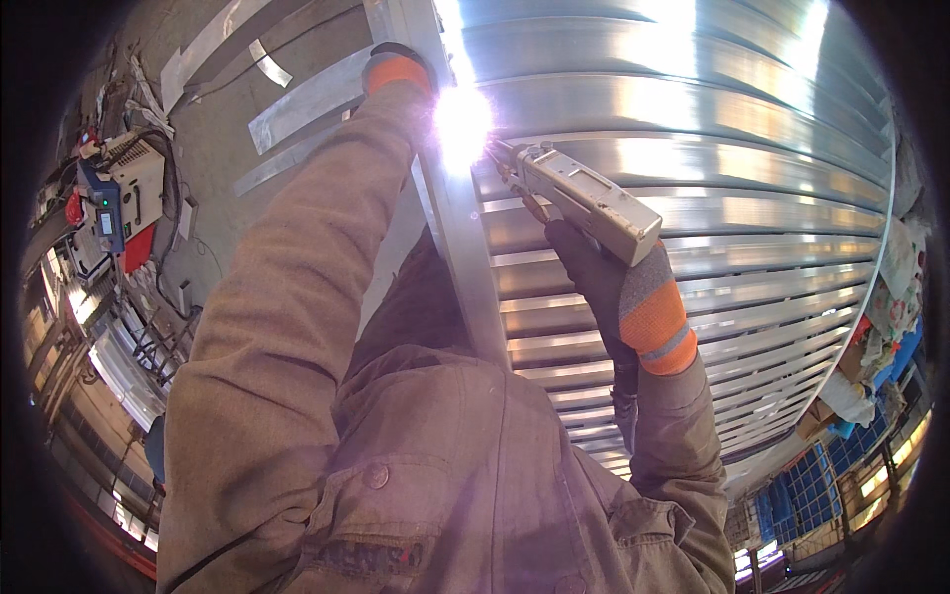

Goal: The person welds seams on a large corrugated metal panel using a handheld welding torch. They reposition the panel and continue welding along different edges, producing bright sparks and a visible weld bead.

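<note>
Several metal strips [307,105] lie near the left hand [398,71], grip unclear; right hand [592,265] holds welding torch [584,190], tip lost in glare [462,124].

A brown buttoned jacket [435,465] meets dark gloves [592,269] with orange cuffs [653,317].

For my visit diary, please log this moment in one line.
Right hand: gripping boxy silver tool | Left hand: at metal bar | Bright glare: at tool's tip

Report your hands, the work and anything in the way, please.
Right hand gripping welding gun. Left hand by metal beam, grip unclear. Bright flare masking part of metal beam.
</note>
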### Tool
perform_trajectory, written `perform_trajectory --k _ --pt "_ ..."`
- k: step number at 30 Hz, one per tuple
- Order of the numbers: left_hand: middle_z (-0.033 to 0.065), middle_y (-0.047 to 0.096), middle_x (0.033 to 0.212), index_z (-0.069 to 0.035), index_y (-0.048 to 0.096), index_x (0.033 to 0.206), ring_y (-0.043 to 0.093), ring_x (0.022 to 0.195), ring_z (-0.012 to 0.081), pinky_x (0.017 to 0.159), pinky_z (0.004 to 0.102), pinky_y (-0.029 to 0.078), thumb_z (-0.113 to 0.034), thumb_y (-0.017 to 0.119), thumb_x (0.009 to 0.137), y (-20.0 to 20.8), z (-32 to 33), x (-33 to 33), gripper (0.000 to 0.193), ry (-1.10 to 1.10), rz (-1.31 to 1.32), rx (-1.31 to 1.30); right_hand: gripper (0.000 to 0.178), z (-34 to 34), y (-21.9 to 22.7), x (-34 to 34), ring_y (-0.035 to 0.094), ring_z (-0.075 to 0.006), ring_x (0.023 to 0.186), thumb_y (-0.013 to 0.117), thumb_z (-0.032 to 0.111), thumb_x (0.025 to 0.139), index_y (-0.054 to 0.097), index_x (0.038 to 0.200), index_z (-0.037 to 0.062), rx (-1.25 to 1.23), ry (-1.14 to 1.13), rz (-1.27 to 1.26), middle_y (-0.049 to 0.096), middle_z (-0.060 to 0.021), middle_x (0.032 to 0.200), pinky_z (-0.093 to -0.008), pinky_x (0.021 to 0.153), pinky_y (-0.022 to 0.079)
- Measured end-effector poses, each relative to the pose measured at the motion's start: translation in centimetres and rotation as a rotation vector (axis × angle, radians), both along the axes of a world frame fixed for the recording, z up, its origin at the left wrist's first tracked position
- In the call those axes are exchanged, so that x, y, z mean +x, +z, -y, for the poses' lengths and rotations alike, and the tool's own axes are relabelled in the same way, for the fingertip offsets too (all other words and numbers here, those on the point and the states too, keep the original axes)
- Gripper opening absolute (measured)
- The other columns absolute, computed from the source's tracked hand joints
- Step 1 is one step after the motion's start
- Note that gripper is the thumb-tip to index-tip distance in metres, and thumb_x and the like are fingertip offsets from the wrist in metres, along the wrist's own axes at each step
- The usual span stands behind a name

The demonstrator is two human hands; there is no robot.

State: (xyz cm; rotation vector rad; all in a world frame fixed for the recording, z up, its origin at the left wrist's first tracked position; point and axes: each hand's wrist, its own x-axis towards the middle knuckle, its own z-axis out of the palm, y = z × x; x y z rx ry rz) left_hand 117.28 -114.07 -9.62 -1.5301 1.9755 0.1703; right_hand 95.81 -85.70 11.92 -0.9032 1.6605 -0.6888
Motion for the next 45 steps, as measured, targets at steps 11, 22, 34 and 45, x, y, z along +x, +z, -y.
perform_trajectory --k 11,22,34,45 --pt "0.0090 0.082 0.119 -0.015 0.084 0.118 0.078 0.108 0.0308 0.088 0.0429 0.062 -0.027 0.063 0.106 0.0 0.4 -0.2 0.028 -0.090 0.047 0.031 0.044 0.6 -0.6 0.2 0.082 -0.0275 0.102 0.079 0.033 0.103 0.074 0.137 0.0044 0.062 0.047 -0.034 0.082 -0.0168 0.114 -0.0384 0.080 0.064" --pt "0.0109 0.081 0.122 -0.014 0.083 0.120 0.078 0.110 0.0309 0.091 0.0434 0.062 -0.029 0.063 0.106 -11.5 2.9 4.2 0.029 -0.116 0.075 -0.080 0.044 1.3 0.7 0.0 0.082 -0.0319 0.099 0.077 0.038 0.103 0.076 0.134 0.0062 0.091 0.075 -0.076 0.083 -0.0183 0.108 -0.0416 0.078 0.064" --pt "0.0135 0.078 0.127 -0.010 0.077 0.127 0.074 0.117 0.0281 0.094 0.0383 0.059 -0.016 0.044 0.114 -21.4 5.7 10.2 0.036 0.005 -0.081 -0.208 0.039 1.1 0.4 0.0 0.072 -0.0141 0.088 0.078 0.025 0.105 0.073 0.133 -0.0007 0.001 0.122 -0.062 0.077 -0.0094 0.099 -0.0316 0.072 0.059" --pt "0.0114 0.078 0.129 -0.010 0.075 0.130 0.073 0.120 0.0270 0.096 0.0370 0.058 -0.026 0.046 0.115 -19.4 5.2 9.2 0.037 0.222 -0.251 -0.158 0.044 2.6 0.6 -0.3 0.076 -0.0230 0.095 0.074 0.034 0.105 0.073 0.137 0.0038 0.082 0.203 -0.177 0.080 -0.0131 0.108 -0.0367 0.079 0.061"
